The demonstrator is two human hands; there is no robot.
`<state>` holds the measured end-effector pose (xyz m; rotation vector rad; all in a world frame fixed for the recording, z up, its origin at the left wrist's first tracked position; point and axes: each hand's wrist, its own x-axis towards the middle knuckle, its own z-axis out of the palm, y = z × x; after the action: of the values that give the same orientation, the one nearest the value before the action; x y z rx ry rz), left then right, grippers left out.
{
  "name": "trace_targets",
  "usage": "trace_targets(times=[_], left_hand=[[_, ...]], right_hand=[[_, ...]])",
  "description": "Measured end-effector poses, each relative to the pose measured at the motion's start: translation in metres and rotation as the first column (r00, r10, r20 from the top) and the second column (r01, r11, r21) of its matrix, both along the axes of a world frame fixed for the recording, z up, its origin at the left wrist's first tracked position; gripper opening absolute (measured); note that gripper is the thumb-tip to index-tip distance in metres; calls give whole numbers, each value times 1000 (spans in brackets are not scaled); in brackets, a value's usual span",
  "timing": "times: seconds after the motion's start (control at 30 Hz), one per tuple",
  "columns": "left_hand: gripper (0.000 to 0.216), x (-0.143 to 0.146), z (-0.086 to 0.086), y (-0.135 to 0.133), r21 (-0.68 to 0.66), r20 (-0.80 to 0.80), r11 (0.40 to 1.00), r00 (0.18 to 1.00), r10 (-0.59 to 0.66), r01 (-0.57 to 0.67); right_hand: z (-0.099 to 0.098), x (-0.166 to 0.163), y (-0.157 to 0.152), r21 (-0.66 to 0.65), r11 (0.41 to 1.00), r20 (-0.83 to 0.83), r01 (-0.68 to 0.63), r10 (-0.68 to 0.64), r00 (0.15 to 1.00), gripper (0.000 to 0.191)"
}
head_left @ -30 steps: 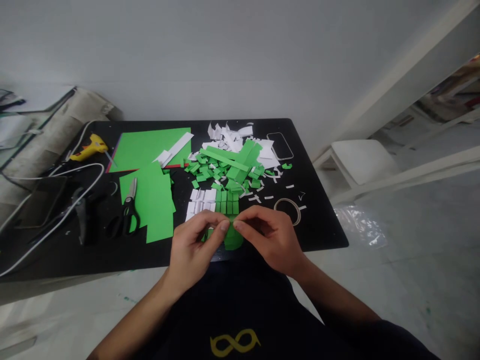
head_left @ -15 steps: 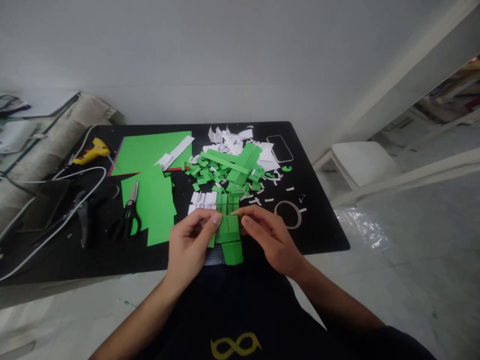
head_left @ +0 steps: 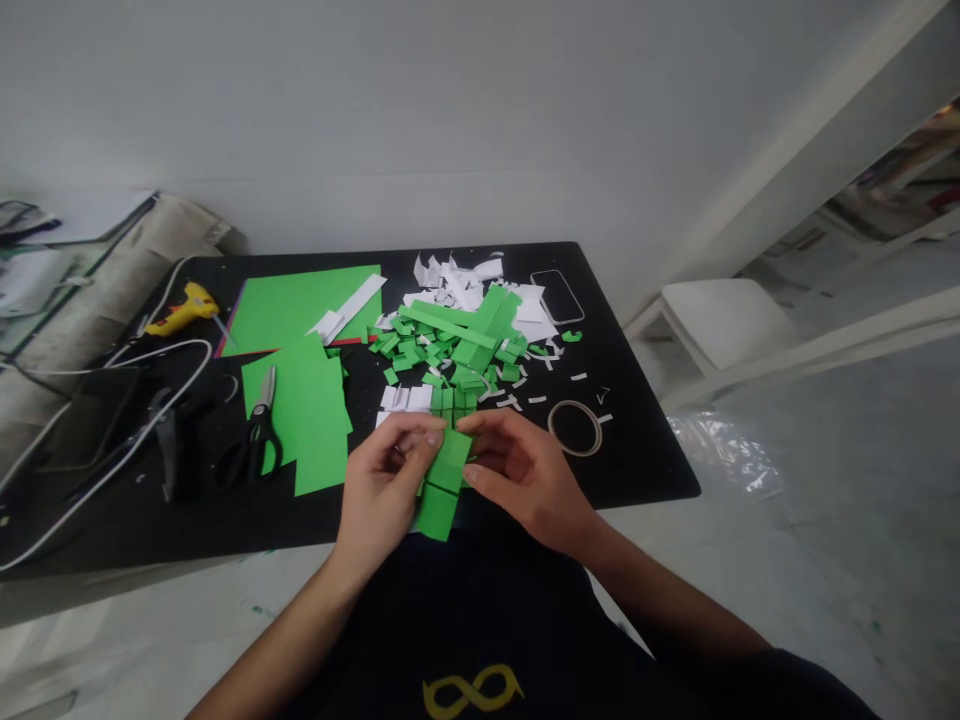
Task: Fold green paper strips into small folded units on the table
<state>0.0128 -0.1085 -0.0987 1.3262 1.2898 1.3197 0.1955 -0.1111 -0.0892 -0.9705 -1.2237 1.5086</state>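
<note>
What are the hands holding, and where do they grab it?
Both hold one green strip of folded paper. The left hand and right hand pinch its upper end from either side; the lower end hangs free.

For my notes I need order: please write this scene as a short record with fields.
left hand: pinches the folded green strip at its top
right hand: pinches the same strip at its right edge
surface: black table
behind the hands: pile of green and white paper pieces
left side: scissors partly on a green sheet, glue gun
right side: tape ring
</note>
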Motion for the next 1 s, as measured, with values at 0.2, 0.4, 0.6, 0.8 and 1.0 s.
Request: trace_targets(times=[0.2, 0.4, 0.6, 0.8, 1.0], left_hand=[[19, -5, 5, -2, -17, 29, 989, 989, -146, 146], [26, -5, 5, -1, 12, 18, 979, 979, -202, 202], [14, -6, -2, 1, 78, -151, 988, 981, -121, 134], [9, -9, -2, 6, 194, -229, 979, 973, -24, 70], [15, -11, 1, 9, 59, -161, 996, 985, -62, 72]], right_hand=[[-2, 1, 3, -42, 996, 3, 75, -75, 997, 29], [1, 4, 2, -1, 1000, -35, 11, -11, 999, 28], [-4, -3, 2, -23, 998, -3, 54, -54, 999, 33], [-3, -2, 7, -80, 993, 7, 86, -86, 996, 34], [-2, 2, 11, -155, 986, 35, 61, -56, 998, 33]])
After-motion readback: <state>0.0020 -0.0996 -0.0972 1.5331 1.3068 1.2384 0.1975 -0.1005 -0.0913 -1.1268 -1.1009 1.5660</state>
